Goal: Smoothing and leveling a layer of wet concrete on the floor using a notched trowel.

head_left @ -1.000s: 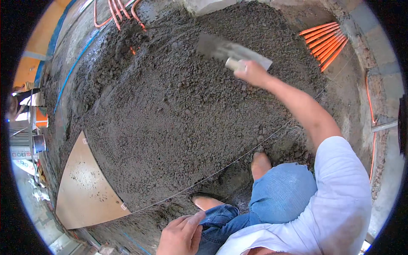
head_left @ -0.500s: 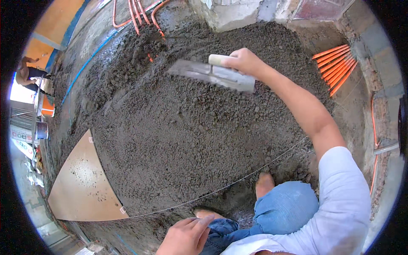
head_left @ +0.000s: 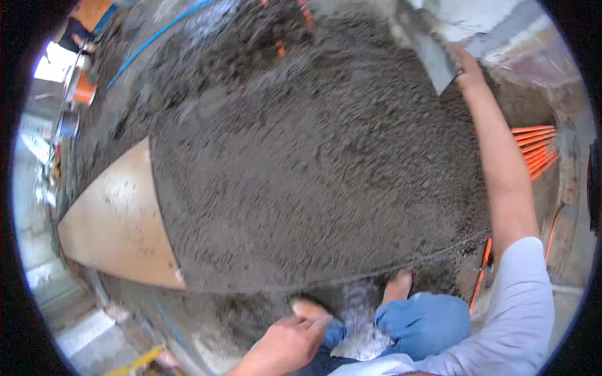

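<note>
My right hand (head_left: 469, 67) is stretched far out to the upper right, closed around a finishing trowel (head_left: 431, 55). Its metal blade is tilted up beside the pale wall, above the far edge of the damp grey mortar bed (head_left: 307, 169); motion blurs it, and its handle is hidden behind the hand. Low in the view, my left hand (head_left: 288, 341) rests by my lap with fingers curled in, and nothing shows in it. A large beige tile (head_left: 122, 216) lies at the left of the mortar, spattered with grey bits. A thin string line (head_left: 364, 274) runs along the near edge.
Orange pipes (head_left: 536, 150) lie on the floor at the right, with another orange pipe (head_left: 481, 276) nearer me. A blue hose (head_left: 157, 41) crosses the far left. An orange bucket (head_left: 83, 88) stands at the left edge. My bare foot (head_left: 397, 287) is close to the string.
My right hand has swung the trowel away from the middle of the mortar, up and right to the wall, turning its blade steeply. The view has shifted; my left hand stays low.
</note>
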The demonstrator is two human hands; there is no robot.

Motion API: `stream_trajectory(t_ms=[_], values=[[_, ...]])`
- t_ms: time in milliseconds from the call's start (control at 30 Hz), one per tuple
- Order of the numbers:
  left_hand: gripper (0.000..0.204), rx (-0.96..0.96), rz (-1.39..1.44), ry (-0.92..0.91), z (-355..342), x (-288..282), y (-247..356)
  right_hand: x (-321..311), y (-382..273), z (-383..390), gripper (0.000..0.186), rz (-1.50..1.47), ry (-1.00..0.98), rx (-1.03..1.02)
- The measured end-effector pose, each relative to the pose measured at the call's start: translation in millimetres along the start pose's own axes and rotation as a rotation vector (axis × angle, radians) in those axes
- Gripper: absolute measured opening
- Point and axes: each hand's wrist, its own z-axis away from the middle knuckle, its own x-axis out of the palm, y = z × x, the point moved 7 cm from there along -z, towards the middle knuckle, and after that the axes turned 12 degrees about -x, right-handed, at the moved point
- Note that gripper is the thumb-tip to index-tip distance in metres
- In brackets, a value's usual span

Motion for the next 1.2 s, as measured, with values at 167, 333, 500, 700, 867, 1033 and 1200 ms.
stream_trajectory(t_ms=[167, 333, 500, 700, 867, 1033, 1200], values=[[0.027, -0.056, 0.021, 0.029, 28, 18, 12, 33, 21, 85, 0.029, 0.116, -0.333, 0.494], [0.036, -0.179, 0.198, 0.086, 70, 43, 34, 58, -33, 279, 0.018, 0.323, -0.467, 0.065], [0.037, -0.435, 0.445, 0.493, 180, 44, 57, 72, -90, 417, 0.022, 0.147, -0.490, 0.895], [0.042, -0.752, 0.630, 0.495, 348, 61, 112, 10, -181, 446, 0.023, 1.176, -0.766, 0.500], [0.049, -0.910, 0.983, 0.400, 408, 122, 129, -69, -216, 457, 0.024, 1.497, -0.816, 0.421], [0.050, -0.939, 1.053, 0.361, 423, 118, 94, -69, -264, 506, 0.023, 1.575, -0.582, 0.662], [0.045, -0.960, 1.097, 0.354, 474, 110, 37, -51, -298, 533, 0.031, 1.869, -0.674, 0.485]])
